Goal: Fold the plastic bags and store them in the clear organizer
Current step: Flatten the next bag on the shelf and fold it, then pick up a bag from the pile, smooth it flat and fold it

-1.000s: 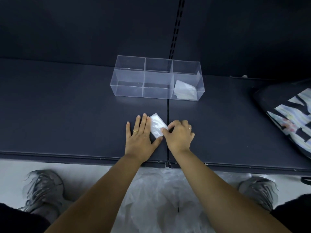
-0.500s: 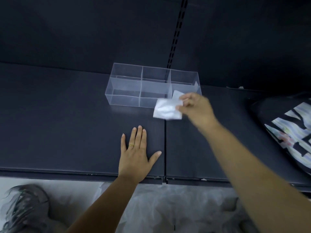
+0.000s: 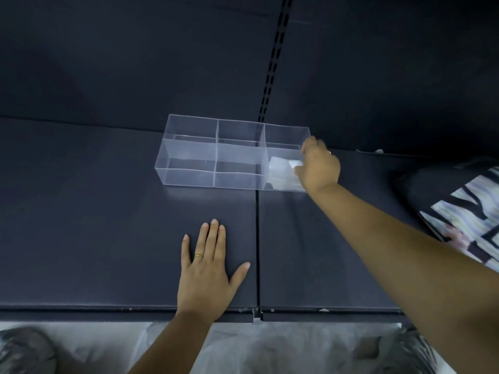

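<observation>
Right hand (image 3: 320,168) was at right compartment of clear organizer (image 3: 189,175), fingers pinching folded plastic bag (image 3: 280,170) inside it. Left hand (image 3: 206,273) lay flat on dark shelf (image 3: 81,211), fingers straight, thumb apart.

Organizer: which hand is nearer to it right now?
Right. The right hand is at the organizer's right compartment, pinching a bag inside it; the left hand lies flat on the shelf, apart, in front of it.

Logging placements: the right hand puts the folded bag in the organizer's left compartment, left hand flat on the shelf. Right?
No: the head view shows the right hand putting the folded bag in the right compartment of the organizer; left hand flat on the shelf.
</observation>
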